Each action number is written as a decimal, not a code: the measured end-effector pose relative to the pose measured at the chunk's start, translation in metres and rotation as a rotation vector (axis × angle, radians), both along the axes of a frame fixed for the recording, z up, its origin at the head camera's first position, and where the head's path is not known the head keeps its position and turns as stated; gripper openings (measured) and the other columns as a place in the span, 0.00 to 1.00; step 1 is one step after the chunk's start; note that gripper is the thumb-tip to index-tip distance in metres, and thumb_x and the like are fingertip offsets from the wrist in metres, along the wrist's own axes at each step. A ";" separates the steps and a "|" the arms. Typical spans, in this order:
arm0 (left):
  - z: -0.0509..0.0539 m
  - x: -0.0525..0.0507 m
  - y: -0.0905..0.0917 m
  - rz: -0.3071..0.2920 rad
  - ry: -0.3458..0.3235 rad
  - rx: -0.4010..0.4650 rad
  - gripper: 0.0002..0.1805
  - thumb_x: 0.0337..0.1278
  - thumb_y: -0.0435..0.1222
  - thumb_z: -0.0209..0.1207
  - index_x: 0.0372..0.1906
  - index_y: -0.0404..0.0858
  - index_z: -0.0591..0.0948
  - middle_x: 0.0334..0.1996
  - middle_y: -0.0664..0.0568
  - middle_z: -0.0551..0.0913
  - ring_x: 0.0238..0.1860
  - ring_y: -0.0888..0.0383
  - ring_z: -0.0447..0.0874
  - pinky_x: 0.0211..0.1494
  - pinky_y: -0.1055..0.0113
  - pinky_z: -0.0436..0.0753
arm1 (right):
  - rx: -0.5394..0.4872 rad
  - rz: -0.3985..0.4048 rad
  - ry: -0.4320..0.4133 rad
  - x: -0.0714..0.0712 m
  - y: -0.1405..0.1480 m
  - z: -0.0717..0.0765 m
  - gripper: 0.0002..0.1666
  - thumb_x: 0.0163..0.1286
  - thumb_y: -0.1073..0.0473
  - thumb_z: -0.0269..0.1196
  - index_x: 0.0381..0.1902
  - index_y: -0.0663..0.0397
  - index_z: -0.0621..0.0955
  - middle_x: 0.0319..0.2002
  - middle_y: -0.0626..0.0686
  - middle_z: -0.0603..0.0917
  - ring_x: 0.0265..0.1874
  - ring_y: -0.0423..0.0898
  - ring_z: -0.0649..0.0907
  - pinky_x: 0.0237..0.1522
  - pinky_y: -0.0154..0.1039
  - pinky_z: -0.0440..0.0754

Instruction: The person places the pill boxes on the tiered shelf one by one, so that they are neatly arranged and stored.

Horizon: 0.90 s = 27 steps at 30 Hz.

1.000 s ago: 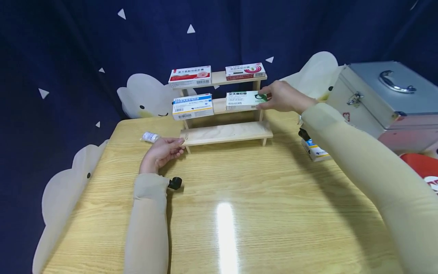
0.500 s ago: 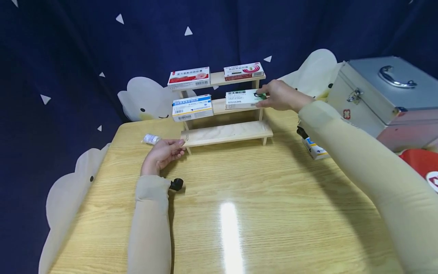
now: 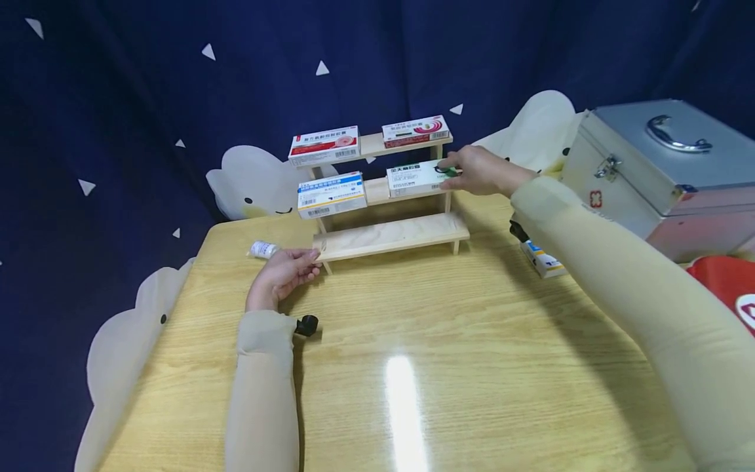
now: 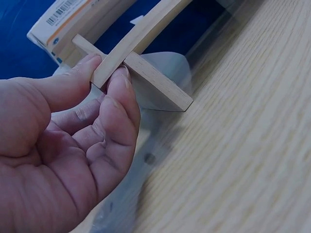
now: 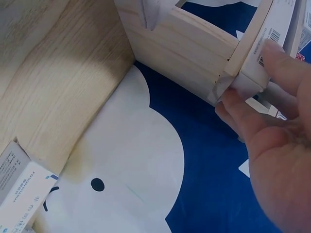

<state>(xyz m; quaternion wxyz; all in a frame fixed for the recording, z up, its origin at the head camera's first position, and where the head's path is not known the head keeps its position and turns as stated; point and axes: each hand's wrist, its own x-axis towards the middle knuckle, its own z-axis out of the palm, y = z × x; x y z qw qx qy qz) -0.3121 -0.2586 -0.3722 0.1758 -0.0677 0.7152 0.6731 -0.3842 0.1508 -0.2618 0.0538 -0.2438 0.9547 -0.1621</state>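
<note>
A three-tier wooden display rack (image 3: 392,237) stands on the table. My left hand (image 3: 283,274) pinches the left end of its lowest tier between thumb and fingers, as the left wrist view confirms on the wooden board (image 4: 116,56). On the right of the middle tier lies a white and green medicine box (image 3: 411,180). My right hand (image 3: 480,172) grips that box by its right end, thumb on the front and fingers behind. A blue and white medicine box (image 3: 331,193) sits left on the same tier. Two red and white medicine boxes, left (image 3: 324,145) and right (image 3: 415,131), occupy the top tier.
Beside my left hand lies a small labelled bottle (image 3: 263,249). A silver metal case (image 3: 655,170) stands at the right, with another blue and white box (image 3: 542,260) before it and a red item (image 3: 722,285) near the edge. A dark blue curtain (image 3: 253,85) hangs behind.
The head view has shifted slightly, so the rack appears a little lower. Both hands keep their holds, and the white and green box shows no clear movement on its tier.
</note>
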 end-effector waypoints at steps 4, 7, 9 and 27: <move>-0.004 0.003 0.002 -0.008 -0.001 0.000 0.19 0.73 0.36 0.55 0.59 0.27 0.73 0.36 0.47 0.83 0.32 0.61 0.81 0.38 0.72 0.82 | 0.003 0.000 -0.008 0.005 0.005 0.000 0.39 0.72 0.49 0.63 0.72 0.62 0.66 0.71 0.71 0.59 0.70 0.66 0.62 0.71 0.57 0.57; -0.004 0.003 0.002 -0.013 0.008 -0.001 0.19 0.73 0.36 0.55 0.59 0.26 0.73 0.36 0.47 0.83 0.32 0.61 0.81 0.38 0.73 0.82 | 0.002 0.016 -0.010 0.012 0.015 0.009 0.40 0.72 0.48 0.64 0.73 0.61 0.64 0.72 0.69 0.60 0.67 0.65 0.68 0.67 0.56 0.66; -0.002 0.003 0.002 -0.017 0.011 -0.006 0.19 0.73 0.36 0.55 0.59 0.26 0.73 0.36 0.47 0.83 0.32 0.61 0.81 0.38 0.73 0.82 | 0.005 0.029 -0.010 0.020 0.024 0.018 0.39 0.72 0.50 0.64 0.73 0.61 0.65 0.71 0.68 0.63 0.65 0.64 0.71 0.64 0.56 0.70; 0.005 0.005 0.001 -0.056 0.006 -0.006 0.21 0.73 0.38 0.54 0.60 0.27 0.71 0.38 0.48 0.82 0.34 0.62 0.81 0.40 0.74 0.82 | 0.365 -0.146 -0.266 0.105 0.141 -0.016 0.50 0.56 0.61 0.74 0.75 0.51 0.65 0.62 0.74 0.69 0.50 0.64 0.76 0.44 0.58 0.78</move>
